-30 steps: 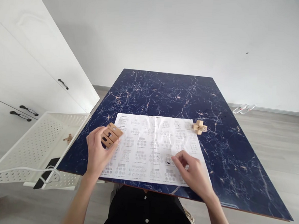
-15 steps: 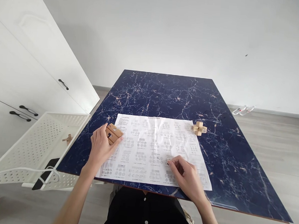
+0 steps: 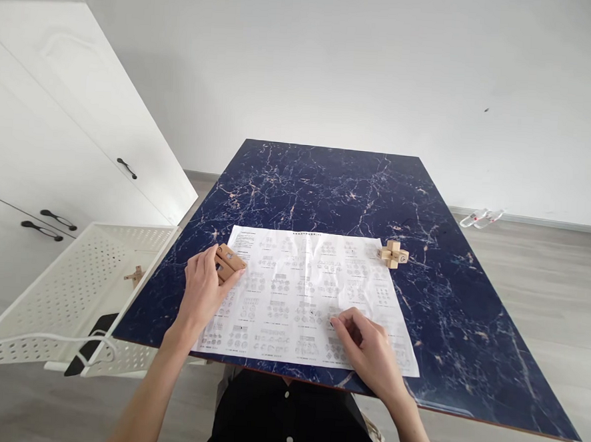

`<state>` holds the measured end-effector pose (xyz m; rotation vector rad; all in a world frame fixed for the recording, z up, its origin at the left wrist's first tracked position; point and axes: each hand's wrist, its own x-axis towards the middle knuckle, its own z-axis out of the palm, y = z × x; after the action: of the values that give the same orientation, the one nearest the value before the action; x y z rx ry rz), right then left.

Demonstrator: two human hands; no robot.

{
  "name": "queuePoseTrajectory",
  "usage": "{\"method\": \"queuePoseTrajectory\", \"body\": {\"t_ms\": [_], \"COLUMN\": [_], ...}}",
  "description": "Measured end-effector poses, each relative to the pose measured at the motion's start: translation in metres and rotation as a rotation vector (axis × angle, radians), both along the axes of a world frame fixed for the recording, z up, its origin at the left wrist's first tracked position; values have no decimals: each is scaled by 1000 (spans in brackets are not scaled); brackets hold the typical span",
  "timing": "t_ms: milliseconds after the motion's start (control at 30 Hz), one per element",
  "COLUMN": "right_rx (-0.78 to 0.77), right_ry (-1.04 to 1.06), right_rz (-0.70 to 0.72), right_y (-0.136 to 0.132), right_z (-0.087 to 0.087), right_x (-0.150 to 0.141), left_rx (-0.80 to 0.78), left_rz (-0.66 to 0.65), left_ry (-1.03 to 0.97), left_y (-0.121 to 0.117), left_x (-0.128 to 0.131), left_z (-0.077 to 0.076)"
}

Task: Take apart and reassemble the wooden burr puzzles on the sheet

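Note:
My left hand (image 3: 202,287) is closed around notched wooden puzzle pieces (image 3: 231,260), which lie side by side over the left edge of the printed sheet. My thumb presses their near side and my fingers curl over the far end. Small diagrams in rows cover the creased white instruction sheet (image 3: 292,281). My right hand (image 3: 365,345) rests on the sheet's lower right with curled fingers; a small dark spot shows at the fingertips, and whatever they hold, if anything, is hidden. An interlocking wooden cross puzzle (image 3: 392,254) with a letter G on one end sits at the sheet's upper right corner.
The blue marbled table (image 3: 327,189) bears the sheet. At left, a white perforated basket (image 3: 56,286) contains another wooden puzzle (image 3: 134,276), with a white cable (image 3: 33,335) across it. A white cabinet (image 3: 71,127) stands behind. Clear bottles (image 3: 480,218) are on the floor at right.
The wooden pieces in my left hand have turned slightly, and that hand has shifted a little to the right. My right hand stays in place.

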<state>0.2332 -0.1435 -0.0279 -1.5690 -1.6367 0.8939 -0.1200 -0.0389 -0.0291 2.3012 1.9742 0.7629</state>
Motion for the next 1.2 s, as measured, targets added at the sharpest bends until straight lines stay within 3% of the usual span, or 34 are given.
{"method": "queuePoseTrajectory", "body": {"t_ms": [133, 233, 367, 500, 667, 833, 1000, 1200], "right_rx": [0, 9, 16, 13, 8, 16, 54, 48], "right_ry": [-4, -4, -2, 4, 2, -32, -157, -302], "right_rz": [0, -9, -11, -17, -3, 8, -3, -13], "right_y": [0, 0, 0, 2, 1, 1, 4, 8], "right_z": [-1, -1, 0, 2, 4, 3, -1, 3], "right_x": [0, 0, -1, -2, -1, -3, -11, -20], "left_rx": [28, -58, -180, -255, -321, -357, -406, -385], "left_rz": [-88, -230, -442, -580, -601, -519, -451, -448], "left_ry": [-62, -124, -148, -153, -180, -195, -187, -200], "left_y": [-12, -25, -39, -44, -44, -45, -47, -47], "left_x": [28, 63, 105, 126, 125, 103, 84, 80], "left_z": [12, 17, 15, 11, 12, 15, 14, 15]}}
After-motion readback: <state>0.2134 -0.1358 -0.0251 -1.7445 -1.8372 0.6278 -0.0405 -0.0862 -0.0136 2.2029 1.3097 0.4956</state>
